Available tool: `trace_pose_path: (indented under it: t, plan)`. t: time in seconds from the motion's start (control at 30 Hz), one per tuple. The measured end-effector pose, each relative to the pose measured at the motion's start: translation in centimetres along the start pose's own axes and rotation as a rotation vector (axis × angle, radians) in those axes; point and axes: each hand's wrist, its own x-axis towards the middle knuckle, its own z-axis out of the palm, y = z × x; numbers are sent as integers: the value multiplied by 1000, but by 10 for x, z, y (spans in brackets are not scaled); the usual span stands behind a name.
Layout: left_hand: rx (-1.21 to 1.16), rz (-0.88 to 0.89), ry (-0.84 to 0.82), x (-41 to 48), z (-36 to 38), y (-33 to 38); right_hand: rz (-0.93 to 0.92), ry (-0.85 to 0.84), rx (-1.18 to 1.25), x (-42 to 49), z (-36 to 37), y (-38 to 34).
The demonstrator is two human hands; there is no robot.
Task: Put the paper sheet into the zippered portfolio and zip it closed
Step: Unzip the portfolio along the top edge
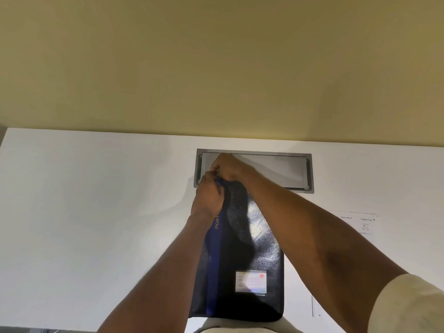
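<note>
A dark blue and black zippered portfolio [242, 255] lies lengthwise on the white desk [96, 200], with a white label card near its close end. My left hand [207, 199] grips its far left corner, bunching the fabric. My right hand [225, 167] pinches something small just beyond that corner, likely the zipper pull, which is hidden by the fingers. A white paper sheet [358, 223] with printed text lies flat on the desk to the right, mostly covered by my right forearm.
A grey metal cable hatch [276, 170] is set into the desk just behind the hands. A yellow wall rises beyond the desk's far edge. The portfolio's near end hangs slightly over the desk's front edge.
</note>
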Motion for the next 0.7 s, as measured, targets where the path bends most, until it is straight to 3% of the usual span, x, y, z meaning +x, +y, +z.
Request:
trace_pose_path:
  t: [0.27,0.7]
  plan:
    - [-8,9,6,2,1,-3,-159,49,-219,-13,-2,8]
    - [-18,-62,22,14,2,-19,-149,208,-409,-66,-29,78]
